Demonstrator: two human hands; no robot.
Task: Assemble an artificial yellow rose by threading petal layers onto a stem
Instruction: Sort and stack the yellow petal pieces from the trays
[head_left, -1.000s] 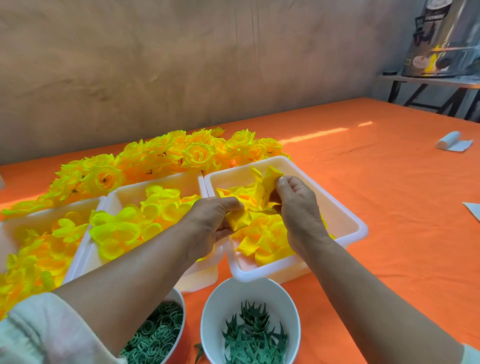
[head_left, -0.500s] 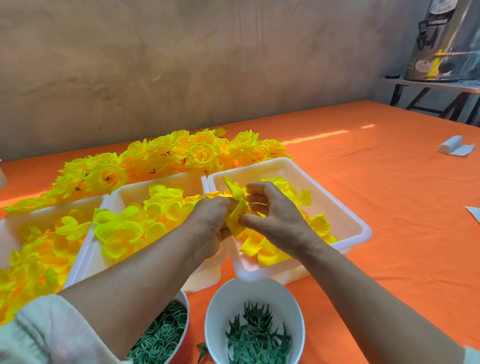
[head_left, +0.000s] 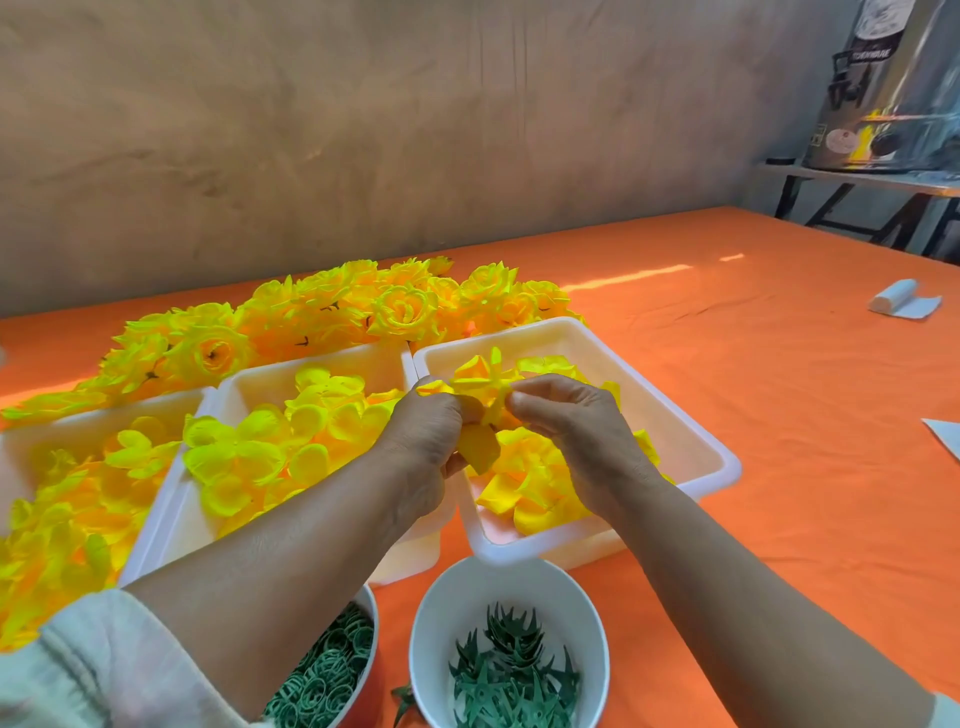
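Both hands are meeting over the far-left part of the right white tray (head_left: 727, 470), working on one yellow petal layer (head_left: 479, 385). The left hand (head_left: 428, 441) is curling its fingers inward and pinching the layer's left side, with one petal (head_left: 478, 451) hanging down just beside its thumb. The right hand (head_left: 574, 434) is pinching the layer's right side between thumb and bent fingertips, knuckles facing up. The layer is being held above the tray, clear of the loose yellow petals (head_left: 524, 493) lying inside. Whether a stem is sitting between the fingers cannot be told, since the hands are hiding that spot.

Just left of this tray, touching it, the middle white tray (head_left: 262, 382) is holding brighter, rounder petal layers (head_left: 244, 457), and a third white tray (head_left: 104, 413) further left is holding more yellow petal pieces (head_left: 67, 519). Beyond the trays, finished yellow roses (head_left: 405, 309) are lying in a row on the orange tablecloth (head_left: 753, 374).

Nearest the person, a white bowl (head_left: 434, 618) is holding green star-shaped sepals (head_left: 511, 670), and a second bowl (head_left: 371, 610) to its left is holding green plastic rings (head_left: 322, 680). A small white roll (head_left: 896, 303) is lying far right on the cloth, and a metal urn (head_left: 893, 88) is standing on a side table beyond.
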